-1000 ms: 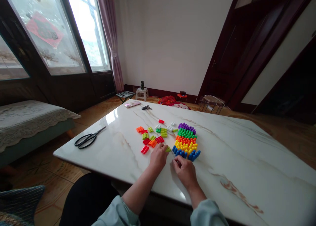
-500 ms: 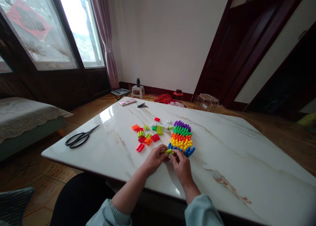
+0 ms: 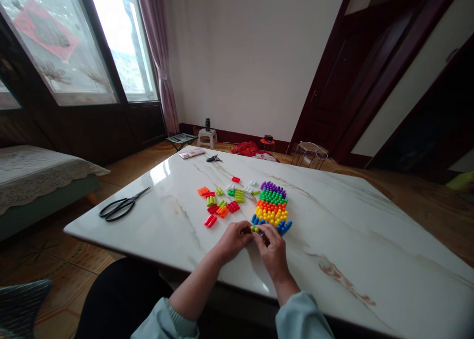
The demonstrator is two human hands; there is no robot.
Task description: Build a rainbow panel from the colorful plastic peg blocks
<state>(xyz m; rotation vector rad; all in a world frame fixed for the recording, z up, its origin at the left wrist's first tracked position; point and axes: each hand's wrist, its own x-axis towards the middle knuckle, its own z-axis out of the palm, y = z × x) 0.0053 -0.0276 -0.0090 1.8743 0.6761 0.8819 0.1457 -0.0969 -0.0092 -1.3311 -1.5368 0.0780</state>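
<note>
Between my fingertips is a small yellow-green plastic piece (image 3: 255,229) with rounded ends, partly hidden. My left hand (image 3: 234,238) pinches it from the left, and my right hand (image 3: 272,246) grips it from the right. Just beyond the hands lies a block of joined plastic pegs (image 3: 273,203) in bands of purple, green, orange, yellow and blue. Its near blue edge is close to my right fingers. To the left, loose pieces of the same sort are scattered: red ones (image 3: 210,221), orange ones (image 3: 222,211), yellow-green ones (image 3: 239,195) and white ones (image 3: 249,189).
Black-handled scissors (image 3: 119,208) lie on the left of the marble-patterned table (image 3: 348,220). Toward the far edge are a phone (image 3: 191,153) and a dark small object, perhaps keys (image 3: 214,158). Stools (image 3: 206,138) stand on the floor beyond.
The yellow-green piece has turned between my fingers, so its rounded ends now face me more. Both hands stay in nearly the same place, and the loose pieces have not moved.
</note>
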